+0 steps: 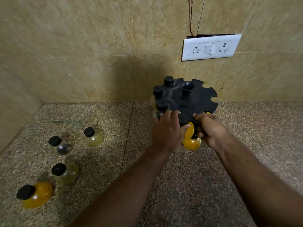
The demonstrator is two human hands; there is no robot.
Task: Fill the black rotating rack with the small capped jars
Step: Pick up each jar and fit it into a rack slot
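Mid-insertion, I judge: my left hand [167, 130] curls its fingers round a small amber black-capped jar [189, 131], my right hand [211, 128] pinches the rim of the black notched plastic rotating rack [188, 102] just beyond, and next the jar's neck must slide squarely home in that rim, between them.

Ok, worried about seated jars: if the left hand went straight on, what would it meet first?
The left hand, gripping a yellow jar, would likely meet the rack rim beside a seated jar; depth unclear.

Rack [188, 102] btm & 1 jar [189, 131] mostly hidden
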